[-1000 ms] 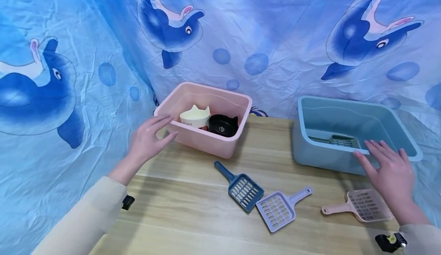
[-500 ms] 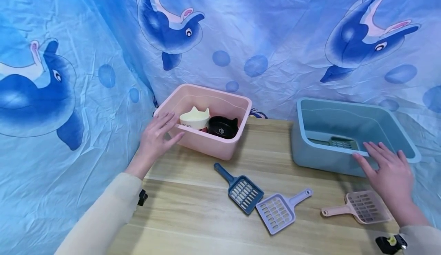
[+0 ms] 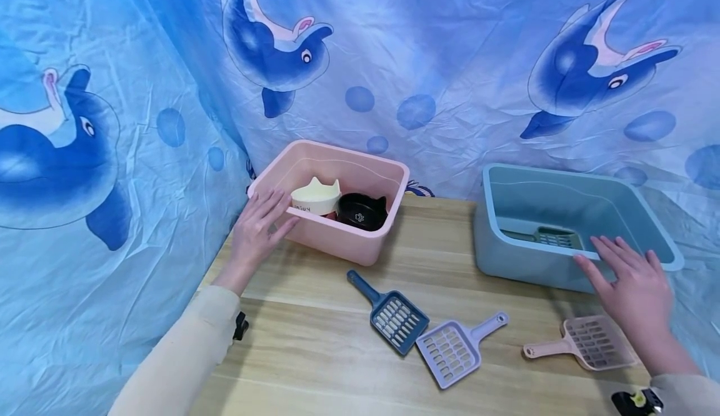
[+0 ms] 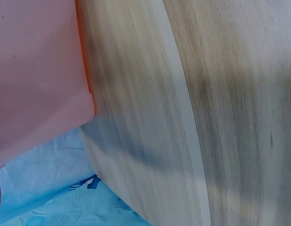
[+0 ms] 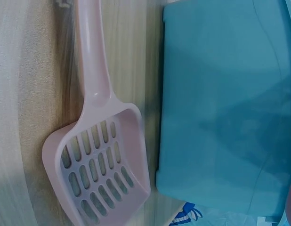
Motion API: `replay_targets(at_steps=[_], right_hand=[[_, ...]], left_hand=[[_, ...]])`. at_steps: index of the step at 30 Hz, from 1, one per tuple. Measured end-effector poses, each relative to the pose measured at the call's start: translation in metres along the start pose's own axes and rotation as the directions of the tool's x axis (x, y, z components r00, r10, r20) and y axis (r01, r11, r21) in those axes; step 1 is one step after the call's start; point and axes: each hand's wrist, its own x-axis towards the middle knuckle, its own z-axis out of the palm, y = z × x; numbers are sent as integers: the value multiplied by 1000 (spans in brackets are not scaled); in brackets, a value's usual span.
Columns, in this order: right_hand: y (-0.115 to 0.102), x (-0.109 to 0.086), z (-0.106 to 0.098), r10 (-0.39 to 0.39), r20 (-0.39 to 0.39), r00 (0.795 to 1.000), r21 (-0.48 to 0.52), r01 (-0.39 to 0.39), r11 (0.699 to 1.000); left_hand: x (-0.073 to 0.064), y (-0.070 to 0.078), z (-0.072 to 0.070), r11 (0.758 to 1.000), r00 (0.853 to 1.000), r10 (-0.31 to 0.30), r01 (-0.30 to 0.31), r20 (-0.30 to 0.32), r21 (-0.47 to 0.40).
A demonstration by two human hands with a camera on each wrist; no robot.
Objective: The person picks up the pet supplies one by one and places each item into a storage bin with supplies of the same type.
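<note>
At the front left corner of a pink bin (image 3: 332, 240), my left hand (image 3: 255, 232) rests with its fingers nearly straight over the rim. A white cat-eared bowl (image 3: 316, 198) and a black cat-eared bowl (image 3: 360, 212) lie inside that bin. My right hand (image 3: 632, 285) lies over the front rim of a blue bin (image 3: 523, 261), fingers extended toward its inside. A dark green litter scoop (image 3: 575, 241) is in the blue bin. Below my right hand, a pink litter scoop (image 3: 570, 337) lies on the table; the right wrist view shows its slotted pan.
A dark blue litter scoop (image 3: 377, 301) and a lilac litter scoop (image 3: 475, 335) lie close together on the wooden table (image 3: 315, 347), between and in front of the bins. A blue dolphin-print cloth (image 3: 427, 41) hangs behind and at the left.
My left hand has moved right onto the pink bin's rim. My right hand keeps its place at the blue bin. The whole scene has shifted slightly down in view.
</note>
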Motion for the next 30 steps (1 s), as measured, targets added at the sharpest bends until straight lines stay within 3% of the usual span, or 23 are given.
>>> replay_targets(at_steps=[8, 16, 22, 30], right_hand=[[1, 5, -8, 2, 96, 995, -39, 2, 999], [-16, 21, -32, -79, 147, 986, 40, 74, 996], [-49, 41, -43, -176, 189, 966, 155, 147, 977], [-118, 62, -33, -365, 169, 915, 298, 306, 904]], left_hand=[[1, 3, 5, 1000, 999, -24, 24, -43, 2], [3, 4, 9, 1000, 998, -15, 14, -62, -8], [4, 3, 8, 1000, 997, -21, 20, -67, -17], [0, 4, 5, 1000, 998, -21, 21, -59, -1]])
